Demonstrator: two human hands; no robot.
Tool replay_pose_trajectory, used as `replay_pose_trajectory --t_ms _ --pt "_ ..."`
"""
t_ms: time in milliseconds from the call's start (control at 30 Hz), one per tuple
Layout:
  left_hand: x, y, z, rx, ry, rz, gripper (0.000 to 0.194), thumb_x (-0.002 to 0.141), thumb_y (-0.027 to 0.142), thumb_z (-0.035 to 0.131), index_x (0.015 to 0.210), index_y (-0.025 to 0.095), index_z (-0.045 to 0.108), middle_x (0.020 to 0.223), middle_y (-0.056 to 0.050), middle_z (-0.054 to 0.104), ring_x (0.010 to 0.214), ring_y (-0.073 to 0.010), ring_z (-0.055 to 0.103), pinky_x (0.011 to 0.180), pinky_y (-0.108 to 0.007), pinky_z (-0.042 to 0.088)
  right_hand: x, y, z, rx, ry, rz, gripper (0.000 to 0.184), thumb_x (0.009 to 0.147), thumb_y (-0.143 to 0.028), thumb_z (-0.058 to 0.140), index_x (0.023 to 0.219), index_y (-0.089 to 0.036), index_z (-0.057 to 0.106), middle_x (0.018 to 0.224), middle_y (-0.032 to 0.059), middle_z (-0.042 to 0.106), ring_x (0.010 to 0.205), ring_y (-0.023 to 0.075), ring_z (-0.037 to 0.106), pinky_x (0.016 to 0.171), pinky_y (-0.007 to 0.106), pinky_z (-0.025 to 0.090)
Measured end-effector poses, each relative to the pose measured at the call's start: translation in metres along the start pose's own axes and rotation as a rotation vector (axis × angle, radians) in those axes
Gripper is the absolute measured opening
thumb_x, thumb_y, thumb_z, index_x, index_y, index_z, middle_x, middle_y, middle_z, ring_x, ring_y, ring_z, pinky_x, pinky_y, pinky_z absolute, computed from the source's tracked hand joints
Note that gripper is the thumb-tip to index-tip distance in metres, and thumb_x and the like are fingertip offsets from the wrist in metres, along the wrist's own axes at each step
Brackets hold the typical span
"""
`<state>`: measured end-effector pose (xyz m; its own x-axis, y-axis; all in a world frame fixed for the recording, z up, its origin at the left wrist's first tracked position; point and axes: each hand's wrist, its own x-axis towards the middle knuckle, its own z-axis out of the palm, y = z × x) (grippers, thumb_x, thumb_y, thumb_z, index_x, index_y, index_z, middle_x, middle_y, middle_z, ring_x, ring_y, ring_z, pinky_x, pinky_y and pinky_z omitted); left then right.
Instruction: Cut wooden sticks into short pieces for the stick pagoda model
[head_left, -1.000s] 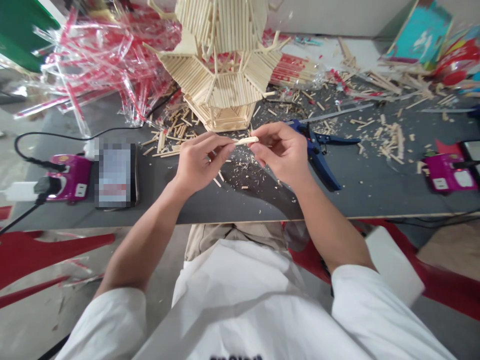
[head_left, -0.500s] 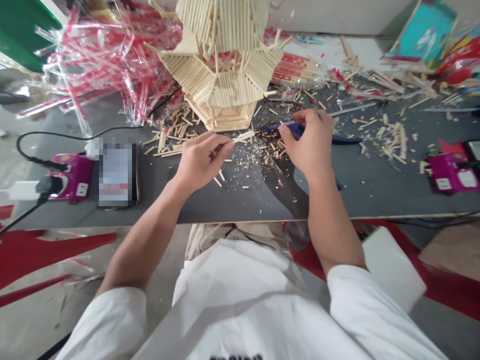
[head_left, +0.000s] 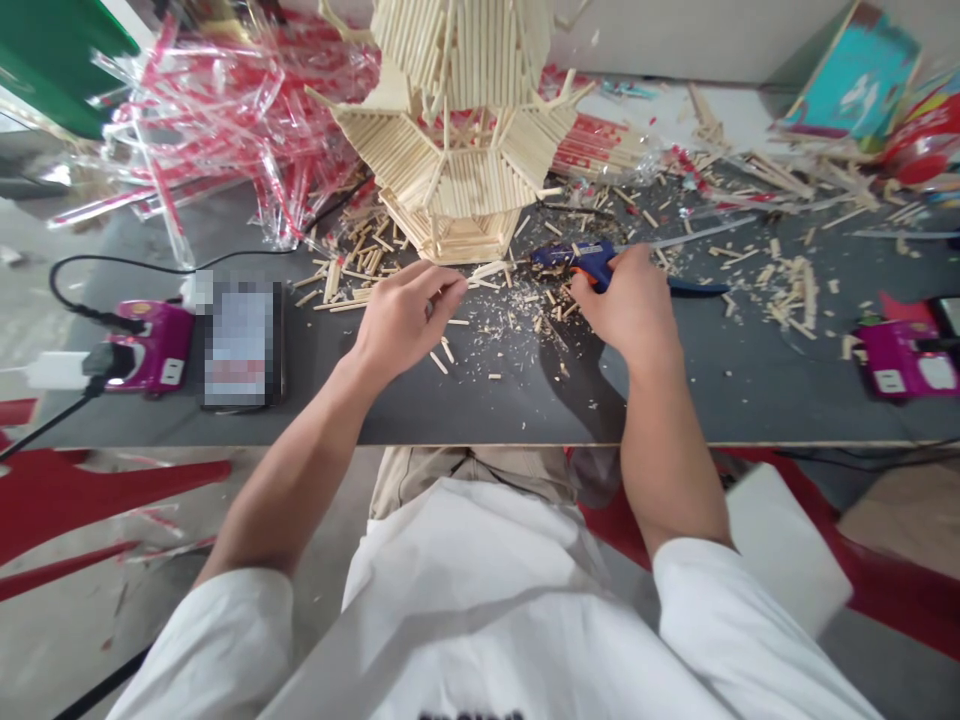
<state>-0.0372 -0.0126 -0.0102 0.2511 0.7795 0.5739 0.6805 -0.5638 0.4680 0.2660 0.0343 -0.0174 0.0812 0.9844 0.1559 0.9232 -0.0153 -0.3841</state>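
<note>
My left hand (head_left: 409, 315) is closed in a pinch, with pale wooden sticks (head_left: 489, 270) at its fingertips. My right hand (head_left: 634, 300) is wrapped around the handle of a blue hot glue gun (head_left: 596, 262), whose dark nozzle end points left toward those sticks. Part of the handle is hidden behind the fingers. Just beyond both hands stands a tiered model building (head_left: 472, 180) made of thin wooden sticks, with flared roof panels. Cut stick pieces (head_left: 367, 245) lie at its left base.
Red and clear plastic wrappers (head_left: 240, 130) are heaped at the back left. A phone (head_left: 241, 345) lies beside a purple power socket (head_left: 154, 345) with cables. Blue-handled pliers or cutters (head_left: 697, 288) and wood scraps (head_left: 795, 290) lie to the right, with another purple socket (head_left: 904, 358).
My right hand has gone from fingers loosely over the glue gun to a closer wrap around its handle. My left hand keeps its pinch in nearly the same place.
</note>
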Motion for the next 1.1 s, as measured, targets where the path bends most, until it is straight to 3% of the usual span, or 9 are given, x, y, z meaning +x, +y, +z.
replay_pose_trajectory --t_ms 267,367,500,833,1100 --pt "0.0 -0.002 -0.001 0.026 0.015 -0.002 0.023 0.107 0.029 0.055 0.103 0.02 0.076 0.089 -0.005 0.074 0.075 -0.0134 0.066 0.068 -0.028 0.052 0.002 -0.004 -0.001 0.147 0.069 -0.035 0.05 0.09 -0.062 0.071 0.115 -0.019 0.064 0.102 0.0147 0.075 0.093 0.0321 0.073 0.089 0.054 0.061" --pt "0.0 -0.003 -0.001 0.036 0.031 -0.01 0.022 0.107 0.029 0.056 0.101 0.02 0.076 0.087 -0.005 0.074 0.074 -0.0132 0.065 0.067 -0.028 0.05 0.001 -0.012 -0.004 0.157 0.064 -0.03 0.042 0.091 -0.056 0.072 0.11 -0.018 0.066 0.102 0.0151 0.076 0.094 0.0317 0.073 0.092 0.054 0.06" --pt "0.001 -0.004 -0.001 0.053 0.04 -0.041 0.023 0.106 0.028 0.057 0.097 0.019 0.075 0.086 -0.006 0.074 0.075 -0.0143 0.065 0.068 -0.029 0.05 0.0 -0.016 -0.005 0.17 0.072 -0.039 0.043 0.093 -0.051 0.07 0.121 -0.019 0.061 0.108 0.0166 0.075 0.098 0.033 0.074 0.092 0.053 0.06" --pt "0.003 -0.002 -0.004 0.037 0.045 -0.069 0.021 0.105 0.027 0.057 0.094 0.019 0.074 0.087 -0.005 0.075 0.074 -0.0137 0.064 0.069 -0.028 0.049 0.001 -0.006 -0.005 0.014 0.043 -0.021 0.049 0.084 -0.047 0.078 0.119 -0.018 0.061 0.107 0.0183 0.073 0.105 0.0384 0.072 0.096 0.058 0.057" --pt "0.002 -0.003 -0.003 0.04 0.033 -0.084 0.021 0.105 0.027 0.059 0.094 0.019 0.075 0.087 -0.006 0.075 0.074 -0.0144 0.064 0.07 -0.029 0.048 0.004 -0.012 -0.021 0.101 0.078 -0.068 0.045 0.096 -0.06 0.065 0.116 -0.021 0.062 0.103 0.0145 0.073 0.098 0.0328 0.071 0.092 0.053 0.058"
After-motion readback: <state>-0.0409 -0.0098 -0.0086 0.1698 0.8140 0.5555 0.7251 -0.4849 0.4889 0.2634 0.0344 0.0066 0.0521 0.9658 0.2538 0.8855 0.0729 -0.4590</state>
